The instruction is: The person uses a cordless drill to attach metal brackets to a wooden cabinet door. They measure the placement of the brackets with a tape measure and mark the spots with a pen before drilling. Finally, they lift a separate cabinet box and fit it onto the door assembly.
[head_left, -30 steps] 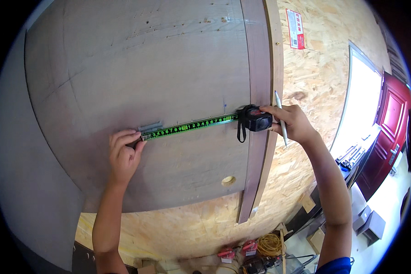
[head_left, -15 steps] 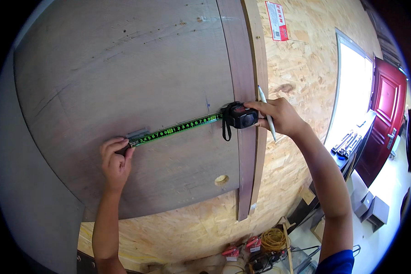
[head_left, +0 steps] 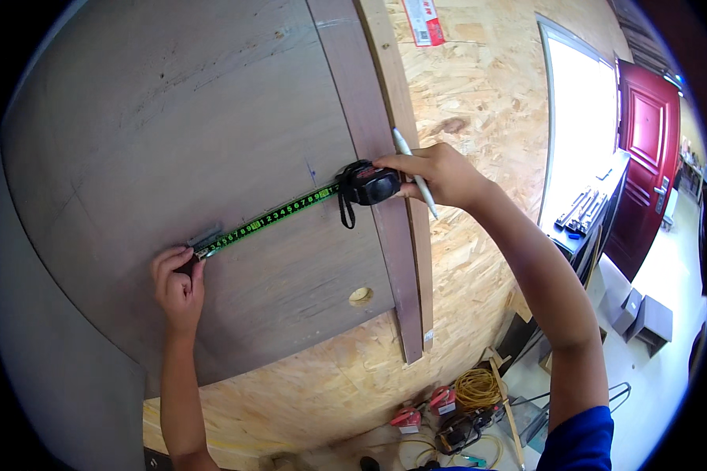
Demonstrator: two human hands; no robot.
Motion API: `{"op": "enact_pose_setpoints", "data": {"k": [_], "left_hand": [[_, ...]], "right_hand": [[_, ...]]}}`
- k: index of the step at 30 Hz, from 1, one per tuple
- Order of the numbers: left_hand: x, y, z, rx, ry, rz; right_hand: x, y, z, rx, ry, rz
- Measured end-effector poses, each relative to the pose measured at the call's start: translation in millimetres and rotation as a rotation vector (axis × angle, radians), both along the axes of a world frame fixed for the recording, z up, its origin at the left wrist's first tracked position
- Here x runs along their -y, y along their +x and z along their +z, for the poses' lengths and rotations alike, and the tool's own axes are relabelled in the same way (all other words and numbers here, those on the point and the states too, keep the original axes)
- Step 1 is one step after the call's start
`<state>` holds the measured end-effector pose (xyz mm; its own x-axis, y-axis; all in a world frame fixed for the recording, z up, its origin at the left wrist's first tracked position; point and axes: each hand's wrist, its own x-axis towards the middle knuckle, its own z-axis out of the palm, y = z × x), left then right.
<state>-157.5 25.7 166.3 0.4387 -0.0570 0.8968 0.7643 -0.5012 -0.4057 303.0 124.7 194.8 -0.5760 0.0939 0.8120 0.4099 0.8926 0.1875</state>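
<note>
Right grip (head_left: 448,177) holds the tape measure (head_left: 371,184), blade (head_left: 279,215) slanting down leftward

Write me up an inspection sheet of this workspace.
Surface: grey panel, with a round hole near its lower right and a small blue mark above the tape blade.
Job's things: black tape measure, blade extended; white pen.
Clutter: two red-and-white items on the floor.
Hands: left hand, fingers at the blade's end; right hand, fingers gripping the tape measure, pen held too.
Cables: yellow coil on the floor; cable or hose, cannot tell.
Surroundings: strand-board wall; red door, right.
</note>
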Motion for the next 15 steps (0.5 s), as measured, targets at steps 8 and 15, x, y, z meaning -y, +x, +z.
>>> {"op": "enact_pose_setpoints", "data": {"k": [8,15], "left_hand": [[-16,16,-12,0.077,-0.025,0.033],[26,-56,-37,0.188,-0.191,0.119]], "right_hand": [[11,22,-5,0.046,0.026,-0.201],[62,9,-16,0.004,0.035,-0.059]]}}
